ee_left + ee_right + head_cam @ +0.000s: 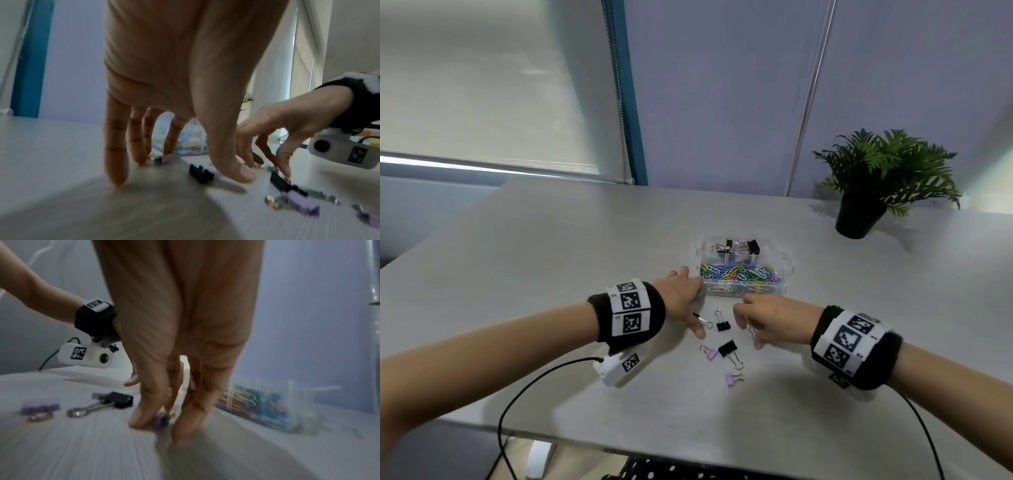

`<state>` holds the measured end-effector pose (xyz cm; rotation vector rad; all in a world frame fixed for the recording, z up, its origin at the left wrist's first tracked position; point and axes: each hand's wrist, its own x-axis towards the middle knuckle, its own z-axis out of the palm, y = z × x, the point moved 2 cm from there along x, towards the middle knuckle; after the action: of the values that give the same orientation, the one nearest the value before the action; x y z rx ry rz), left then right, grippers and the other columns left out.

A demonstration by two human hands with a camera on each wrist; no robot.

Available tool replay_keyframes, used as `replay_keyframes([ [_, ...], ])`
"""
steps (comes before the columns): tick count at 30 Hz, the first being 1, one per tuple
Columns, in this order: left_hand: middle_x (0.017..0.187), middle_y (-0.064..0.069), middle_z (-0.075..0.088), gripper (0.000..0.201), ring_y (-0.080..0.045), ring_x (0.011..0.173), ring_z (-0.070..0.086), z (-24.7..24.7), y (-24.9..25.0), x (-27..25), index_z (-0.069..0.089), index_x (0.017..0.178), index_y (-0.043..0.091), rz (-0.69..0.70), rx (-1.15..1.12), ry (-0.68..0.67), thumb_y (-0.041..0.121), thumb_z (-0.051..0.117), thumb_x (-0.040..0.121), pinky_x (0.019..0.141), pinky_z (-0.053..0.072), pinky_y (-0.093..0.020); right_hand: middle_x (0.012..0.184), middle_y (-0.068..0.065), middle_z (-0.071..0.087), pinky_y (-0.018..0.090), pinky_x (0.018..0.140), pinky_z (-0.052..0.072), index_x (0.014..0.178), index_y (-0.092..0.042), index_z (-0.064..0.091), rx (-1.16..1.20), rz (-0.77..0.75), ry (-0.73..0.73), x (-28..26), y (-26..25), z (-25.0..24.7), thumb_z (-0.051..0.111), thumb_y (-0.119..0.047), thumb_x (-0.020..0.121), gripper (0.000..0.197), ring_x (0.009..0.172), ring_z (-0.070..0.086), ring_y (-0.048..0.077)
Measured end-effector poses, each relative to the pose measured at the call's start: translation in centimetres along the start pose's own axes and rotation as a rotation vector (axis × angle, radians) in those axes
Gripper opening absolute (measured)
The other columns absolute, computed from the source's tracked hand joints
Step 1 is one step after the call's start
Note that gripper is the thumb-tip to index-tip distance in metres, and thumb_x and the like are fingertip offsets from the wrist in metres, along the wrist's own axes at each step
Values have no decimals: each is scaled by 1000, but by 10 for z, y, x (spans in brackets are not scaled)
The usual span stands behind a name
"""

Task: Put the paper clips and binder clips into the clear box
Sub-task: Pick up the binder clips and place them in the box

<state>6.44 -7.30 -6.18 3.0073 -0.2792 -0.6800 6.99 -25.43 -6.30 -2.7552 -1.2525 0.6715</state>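
The clear box (780,263) stands mid-table, with coloured paper clips (739,274) in its near compartment and binder clips (739,245) in the far one. Several binder clips lie loose in front of it: two black ones (722,324) (727,347) and two purple ones (710,353) (731,378). My left hand (688,305) is by the box's near left corner, its straight fingers (115,162) touching the table, its thumb beside a small black clip (200,173). My right hand (162,423) pinches a purple binder clip (159,419) on the table.
A potted green plant (873,185) stands at the back right of the grey table (551,246). Cables run from both wrist cameras off the near edge. A roller blind and a wall lie behind the table.
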Motion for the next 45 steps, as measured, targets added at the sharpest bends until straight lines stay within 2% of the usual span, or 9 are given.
replay_keyframes([
  [6, 120, -16, 46, 51, -31, 107, 51, 1, 3, 5, 50, 115, 8, 23, -98, 79, 31, 73, 76, 84, 41, -31, 80, -1, 55, 18, 58, 34, 79, -20, 55, 54, -7, 31, 7, 2, -6, 63, -6, 74, 17, 74, 48, 15],
  [11, 117, -14, 50, 37, -21, 90, 46, -1, 4, 7, 54, 110, 11, 28, -60, 66, 29, 68, 81, 80, 38, -29, 82, -2, 57, 13, 57, 34, 78, -16, 53, 145, 30, 150, 15, -6, -16, 52, 1, 79, 17, 76, 49, 13],
  [15, 117, -16, 54, 37, -19, 89, 42, -6, 4, 7, 56, 110, 9, 47, -34, 24, 31, 67, 82, 82, 40, -30, 91, 2, 48, 25, 71, 36, 84, -12, 51, 128, 78, 176, 26, -18, -11, 58, -14, 85, 8, 86, 44, 16],
  [17, 117, -16, 55, 36, -20, 89, 42, -8, 5, 7, 56, 109, 9, 52, -22, 7, 31, 66, 82, 82, 40, -29, 95, 2, 44, 32, 79, 40, 91, -7, 55, 109, 128, 137, 33, -22, -5, 64, -28, 84, 24, 88, 43, 17],
  [20, 117, -17, 53, 36, -27, 99, 51, -8, 7, 6, 55, 113, 12, 62, -20, 0, 29, 66, 82, 81, 40, -29, 102, 9, 51, 37, 85, 44, 91, -5, 55, 129, 122, 145, 39, -25, -4, 65, -26, 83, 24, 95, 50, 23],
  [25, 115, -16, 49, 42, -30, 105, 53, -4, 5, 4, 49, 123, 20, 88, -27, 11, 28, 61, 83, 85, 43, -32, 96, 1, 44, 30, 74, 37, 104, -11, 50, 137, 75, 144, 39, -24, -7, 60, -9, 82, 25, 90, 44, 18],
  [32, 95, -4, 43, 28, -27, 104, 50, -3, -3, 7, 57, 103, 18, 105, 6, -57, 31, 65, 81, 89, 44, -36, 93, 0, 43, 31, 70, 37, 96, -16, 50, 67, 103, 112, 26, -14, 1, 60, -14, 77, 22, 87, 44, 19],
  [36, 94, -3, 47, 25, -21, 91, 46, -5, -8, 7, 59, 102, 18, 128, -24, -72, 31, 67, 81, 83, 41, -31, 93, 0, 42, 36, 74, 43, 92, -19, 48, 19, 97, 90, 21, -12, 3, 60, -17, 75, 21, 90, 48, 23],
  [45, 84, 4, 61, 16, -9, 69, 57, -43, -24, 0, 57, 87, 28, 119, -331, -52, 38, 68, 80, 83, 46, -27, 79, -1, 50, 28, 58, 35, 78, -17, 44, 98, 24, 116, 18, -5, 5, 61, -8, 69, 21, 73, 45, 19],
])
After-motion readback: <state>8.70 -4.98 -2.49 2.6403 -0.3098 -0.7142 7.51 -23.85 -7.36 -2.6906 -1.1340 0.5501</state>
